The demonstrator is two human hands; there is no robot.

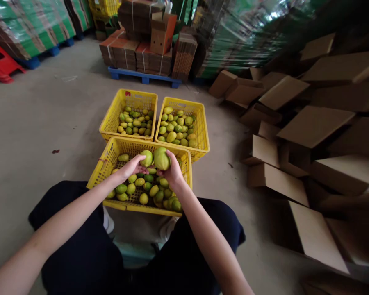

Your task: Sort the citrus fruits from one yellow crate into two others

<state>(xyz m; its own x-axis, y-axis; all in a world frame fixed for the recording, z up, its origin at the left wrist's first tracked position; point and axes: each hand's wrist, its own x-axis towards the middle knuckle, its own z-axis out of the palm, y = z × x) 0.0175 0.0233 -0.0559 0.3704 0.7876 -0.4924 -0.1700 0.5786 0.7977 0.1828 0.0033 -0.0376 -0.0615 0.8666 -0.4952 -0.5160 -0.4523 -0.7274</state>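
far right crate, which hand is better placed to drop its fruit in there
Right, I'd judge: the right hand holds its fruit closer to that crate, while the left hand is farther left.

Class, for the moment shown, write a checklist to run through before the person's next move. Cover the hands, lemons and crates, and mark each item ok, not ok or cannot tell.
1. Left hand holds the smaller lemon: ok.
2. Right hand holds the larger lemon: ok.
3. A hand is free for another lemon: not ok; both are occupied.
4. Held lemons are above the near yellow crate: ok.
5. Far-left crate and far-right crate stand upright, open-topped: ok.
6. Undersides of the held lemons are unblemished: cannot tell; they are hidden.
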